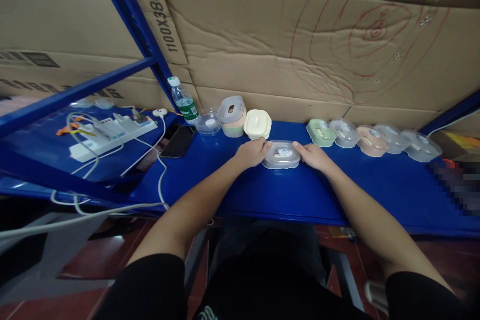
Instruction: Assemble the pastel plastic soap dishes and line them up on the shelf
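A grey lidded container [282, 156] with a round label on its clear lid rests on the blue table, between my two hands. My left hand [256, 153] grips its left end, thumb on the lid's edge. At the opposite end my right hand [312, 155] holds it the same way. Just behind my left hand is a stack of cream lids [257, 124]. Left of that stand stacked containers [232, 116] in grey, pink and green, then clear lids [208, 123].
Several lidded containers, among them a green one [321, 132] and a pink one [372, 141], line the back right. A water bottle [184, 102], a black phone [179, 141] and a power strip [112, 137] with cables are at the left. Cardboard [262, 40] stands behind.
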Action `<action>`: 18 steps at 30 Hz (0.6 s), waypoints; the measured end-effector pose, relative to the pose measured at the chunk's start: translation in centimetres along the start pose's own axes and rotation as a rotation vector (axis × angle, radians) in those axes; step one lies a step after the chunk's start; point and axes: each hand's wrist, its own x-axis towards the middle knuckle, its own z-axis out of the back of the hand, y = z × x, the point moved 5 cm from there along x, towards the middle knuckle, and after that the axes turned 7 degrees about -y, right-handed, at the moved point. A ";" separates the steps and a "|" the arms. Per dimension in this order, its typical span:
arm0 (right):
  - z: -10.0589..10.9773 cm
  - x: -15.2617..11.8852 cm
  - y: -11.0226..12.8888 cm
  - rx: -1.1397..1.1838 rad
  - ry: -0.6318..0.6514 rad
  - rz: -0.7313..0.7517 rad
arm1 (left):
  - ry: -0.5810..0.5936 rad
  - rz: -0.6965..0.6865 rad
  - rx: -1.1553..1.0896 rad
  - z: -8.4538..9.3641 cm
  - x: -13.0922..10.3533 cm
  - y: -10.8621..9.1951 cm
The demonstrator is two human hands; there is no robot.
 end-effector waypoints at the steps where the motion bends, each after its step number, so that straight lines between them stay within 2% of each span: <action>1: 0.0 0.1 0.0 -0.007 -0.002 -0.011 | 0.000 -0.005 -0.006 -0.1 0.0 0.0; 6: 0.1 0.5 -0.2 -0.015 -0.004 -0.088 | 0.003 -0.030 -0.040 -0.6 0.5 0.3; 12: 0.4 0.3 0.0 -0.020 0.001 -0.075 | -0.003 -0.028 -0.074 -0.9 0.7 0.3; 14: 0.9 -0.1 0.2 -0.026 -0.027 -0.015 | -0.010 -0.024 -0.077 -0.9 0.6 0.1; 18: 2.4 -1.0 1.0 0.117 -0.122 0.279 | -0.038 -0.028 -0.034 -1.0 0.8 0.1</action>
